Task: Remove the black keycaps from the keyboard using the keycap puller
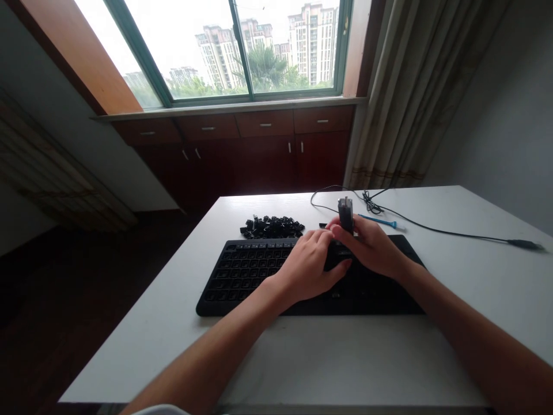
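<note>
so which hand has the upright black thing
The right hand: it holds the black thing, while the left hand is over the keyboard beside it.

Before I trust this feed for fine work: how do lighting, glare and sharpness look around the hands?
Head view: backlit, with the sky in the window washed out; head view: the keyboard is dark, its right part hard to read; head view: the black heap blends together; head view: soft shadow on the table below the keyboard.
</note>
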`<state>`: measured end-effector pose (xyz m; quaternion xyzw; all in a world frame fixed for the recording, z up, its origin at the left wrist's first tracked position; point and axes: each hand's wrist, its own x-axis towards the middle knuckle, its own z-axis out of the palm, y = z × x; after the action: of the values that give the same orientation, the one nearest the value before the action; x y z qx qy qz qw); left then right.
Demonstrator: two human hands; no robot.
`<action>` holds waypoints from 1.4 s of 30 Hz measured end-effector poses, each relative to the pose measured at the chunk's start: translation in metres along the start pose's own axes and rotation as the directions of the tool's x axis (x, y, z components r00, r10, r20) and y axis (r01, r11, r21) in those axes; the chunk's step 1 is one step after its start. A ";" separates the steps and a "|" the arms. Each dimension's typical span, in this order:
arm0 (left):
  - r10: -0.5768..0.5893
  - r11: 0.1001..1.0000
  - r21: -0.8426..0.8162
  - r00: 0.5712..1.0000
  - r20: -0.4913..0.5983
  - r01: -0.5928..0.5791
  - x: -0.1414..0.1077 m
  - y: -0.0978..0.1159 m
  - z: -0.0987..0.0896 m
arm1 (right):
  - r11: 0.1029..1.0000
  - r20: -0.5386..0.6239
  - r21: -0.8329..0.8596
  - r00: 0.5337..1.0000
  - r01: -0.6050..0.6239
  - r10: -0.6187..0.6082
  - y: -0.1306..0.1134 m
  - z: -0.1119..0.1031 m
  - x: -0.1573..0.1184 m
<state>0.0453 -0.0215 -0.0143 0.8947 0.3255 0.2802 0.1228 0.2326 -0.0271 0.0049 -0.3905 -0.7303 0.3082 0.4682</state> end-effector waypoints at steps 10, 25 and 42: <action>0.089 0.996 0.014 0.995 0.035 -0.089 0.042 0.013 0.037 | 0.882 -0.060 -0.463 0.991 0.081 -0.122 0.023 -0.009 -0.004; 0.114 0.993 0.009 0.992 0.051 -0.115 0.031 0.006 0.030 | 0.942 -0.186 -0.325 0.982 -0.090 0.029 0.023 0.007 -0.012; 0.092 0.996 0.004 0.994 0.059 -0.092 0.029 0.008 0.035 | 0.814 -0.259 -0.578 0.937 0.045 -0.236 0.030 0.007 -0.013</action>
<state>0.0882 -0.0096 -0.0276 0.9171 0.2810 0.2578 0.1163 0.2378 -0.0242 -0.0282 -0.4999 -0.7300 -0.0245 0.4653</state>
